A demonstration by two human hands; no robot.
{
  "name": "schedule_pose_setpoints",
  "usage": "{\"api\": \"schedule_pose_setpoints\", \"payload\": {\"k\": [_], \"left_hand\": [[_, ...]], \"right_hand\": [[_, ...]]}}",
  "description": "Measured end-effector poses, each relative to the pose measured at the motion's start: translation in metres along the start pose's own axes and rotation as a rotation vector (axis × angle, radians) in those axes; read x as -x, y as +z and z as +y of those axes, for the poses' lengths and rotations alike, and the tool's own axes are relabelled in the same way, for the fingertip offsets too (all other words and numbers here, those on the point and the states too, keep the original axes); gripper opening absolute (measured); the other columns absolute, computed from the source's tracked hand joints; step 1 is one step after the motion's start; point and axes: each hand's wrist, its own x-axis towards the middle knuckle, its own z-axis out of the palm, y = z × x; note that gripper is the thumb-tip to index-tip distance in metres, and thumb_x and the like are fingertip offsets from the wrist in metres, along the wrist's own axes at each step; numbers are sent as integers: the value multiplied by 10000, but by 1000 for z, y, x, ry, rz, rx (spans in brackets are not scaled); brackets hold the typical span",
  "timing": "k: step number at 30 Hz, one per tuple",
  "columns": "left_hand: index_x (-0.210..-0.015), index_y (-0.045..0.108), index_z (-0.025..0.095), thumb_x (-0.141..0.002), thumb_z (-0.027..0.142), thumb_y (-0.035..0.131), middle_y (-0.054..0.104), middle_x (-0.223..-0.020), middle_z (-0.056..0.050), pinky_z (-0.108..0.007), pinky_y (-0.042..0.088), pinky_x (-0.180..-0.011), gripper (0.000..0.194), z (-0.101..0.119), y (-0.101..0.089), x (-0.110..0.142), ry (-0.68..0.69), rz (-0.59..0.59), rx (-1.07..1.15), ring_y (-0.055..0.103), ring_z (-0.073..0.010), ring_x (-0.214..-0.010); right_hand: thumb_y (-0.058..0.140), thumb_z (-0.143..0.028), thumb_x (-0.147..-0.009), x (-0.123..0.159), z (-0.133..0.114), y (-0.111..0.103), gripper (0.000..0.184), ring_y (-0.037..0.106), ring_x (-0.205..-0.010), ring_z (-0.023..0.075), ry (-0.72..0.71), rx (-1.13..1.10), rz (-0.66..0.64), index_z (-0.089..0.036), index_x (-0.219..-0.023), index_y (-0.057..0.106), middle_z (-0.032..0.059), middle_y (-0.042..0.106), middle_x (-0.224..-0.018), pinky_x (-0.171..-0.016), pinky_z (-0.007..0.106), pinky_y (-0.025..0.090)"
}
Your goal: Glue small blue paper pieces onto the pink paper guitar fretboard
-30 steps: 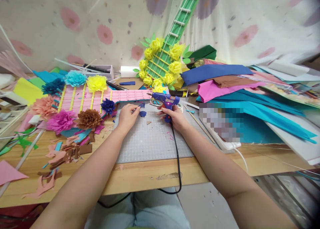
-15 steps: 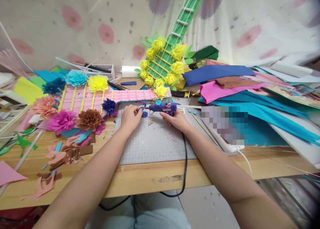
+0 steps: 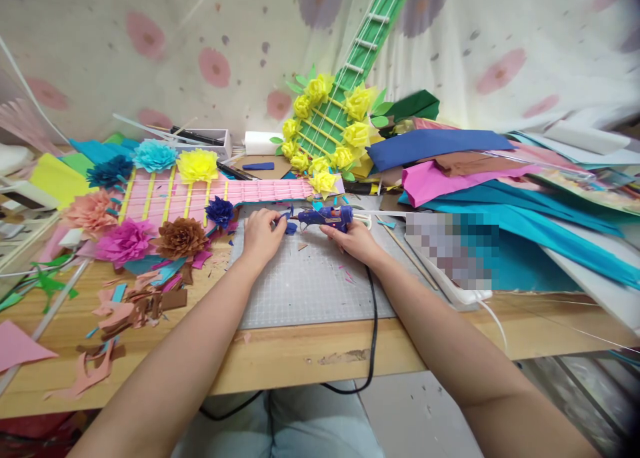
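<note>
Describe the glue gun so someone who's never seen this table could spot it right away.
On the wooden table, find the gray gridded cutting mat near the middle. Over its far part, the right hand grips the glue gun, pointing toward the left hand. Its gun-shaped body and black cord set it apart from the small blue paper pieces near its tip.

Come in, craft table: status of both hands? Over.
Right hand: gripping glue gun. Left hand: pinching blue paper, nozzle close. Brown scrap on mat.
</note>
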Motion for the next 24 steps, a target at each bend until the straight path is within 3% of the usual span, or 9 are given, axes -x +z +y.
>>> {"api": "schedule_pose_setpoints", "payload": {"k": [6, 14, 24], "left_hand": [[-767, 642, 193, -838, 316, 493, 626, -821, -46, -335, 327, -748, 205, 0, 1, 0, 1, 8, -6, 526, -203, -834], [-743, 641, 192, -827, 302, 516, 623, -797, -43, -332, 317, -728, 186, 0, 2, 0, 33, 24, 6, 527, -205, -819], [-737, 645, 188, -827, 298, 522, 612, -770, -41, -329, 315, -722, 188, 0, 5, 1, 47, 20, 24, 520, -202, -795]], "right_hand": [[593, -557, -717, 1, -4, -2, 383, 560, -580, 162, -1, 13, -5, -191, -826, 626, 4, 571, -568, -559, 280, 442], [569, -590, -717, 3, -11, -3, 412, 460, -455, 113, 78, 50, -20, -185, -639, 555, -8, 512, -500, -505, 263, 390], [571, -578, -721, -2, -1, -2, 395, 524, -530, 145, 17, 48, 28, -188, -768, 610, 10, 567, -582, -520, 265, 406]]}}
